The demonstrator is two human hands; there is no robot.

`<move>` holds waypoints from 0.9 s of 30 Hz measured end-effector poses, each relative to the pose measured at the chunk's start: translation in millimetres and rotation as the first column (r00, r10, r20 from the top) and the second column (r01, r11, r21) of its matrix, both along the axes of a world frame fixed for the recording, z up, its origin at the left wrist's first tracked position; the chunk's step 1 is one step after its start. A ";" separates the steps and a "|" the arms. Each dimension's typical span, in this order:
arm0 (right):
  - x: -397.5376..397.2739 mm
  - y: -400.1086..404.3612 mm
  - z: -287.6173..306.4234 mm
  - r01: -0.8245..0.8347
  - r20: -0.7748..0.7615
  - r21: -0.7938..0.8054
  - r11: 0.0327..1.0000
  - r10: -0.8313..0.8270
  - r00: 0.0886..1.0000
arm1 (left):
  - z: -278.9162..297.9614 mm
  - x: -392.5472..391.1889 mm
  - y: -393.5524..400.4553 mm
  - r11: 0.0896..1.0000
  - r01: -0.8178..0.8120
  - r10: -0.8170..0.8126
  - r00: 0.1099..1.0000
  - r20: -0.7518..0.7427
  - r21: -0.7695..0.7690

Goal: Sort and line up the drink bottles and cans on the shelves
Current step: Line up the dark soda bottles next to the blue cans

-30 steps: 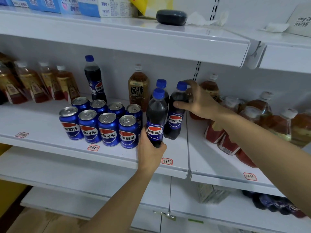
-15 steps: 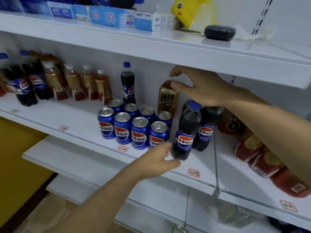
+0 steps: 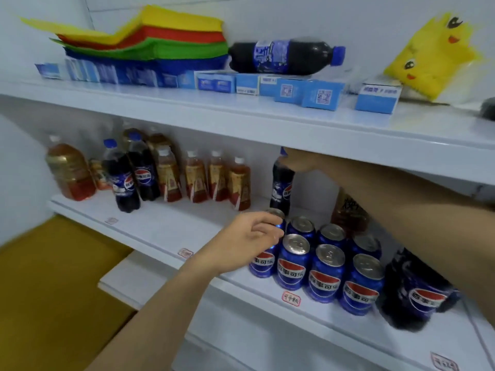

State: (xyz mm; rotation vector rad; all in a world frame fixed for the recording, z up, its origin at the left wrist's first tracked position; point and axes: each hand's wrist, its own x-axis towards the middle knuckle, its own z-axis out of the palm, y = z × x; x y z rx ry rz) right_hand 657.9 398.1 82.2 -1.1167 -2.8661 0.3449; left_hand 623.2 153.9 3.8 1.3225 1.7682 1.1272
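On the middle shelf (image 3: 160, 231), the right hand (image 3: 298, 162) grips the top of a lone cola bottle (image 3: 281, 187) behind the cans (image 3: 324, 266), likely to move it. The left hand (image 3: 249, 242) curls round the corner can, steadying it.

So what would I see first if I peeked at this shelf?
Probably the shiny blue cola cans bunched at the front of the middle shelf, where the left hand reaches for the corner one. Next, the bright stack of coloured sheets and the cola bottle lying on its side up top.
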 end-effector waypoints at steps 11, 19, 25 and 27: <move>-16.1 0.0 -34.4 0.240 -0.481 -0.270 0.933 -0.346 0.805 | -30.0 -113.1 17.7 0.982 -0.118 0.118 0.993 0.004 0.149; 63.8 -79.9 -10.3 0.233 -0.713 -0.598 0.767 -0.642 0.282 | -15.6 -99.9 51.8 0.880 -0.353 0.203 0.885 0.420 0.317; 108.0 -164.6 0.9 -0.040 -0.794 -0.607 0.794 -0.608 -0.005 | 2.3 -54.1 18.7 0.915 -0.250 0.039 0.837 0.546 0.317; 125.9 -188.8 -3.1 -0.042 -0.807 -0.586 0.809 -0.588 -0.061 | 1.6 -38.8 13.2 0.898 -0.234 0.026 0.873 0.487 0.372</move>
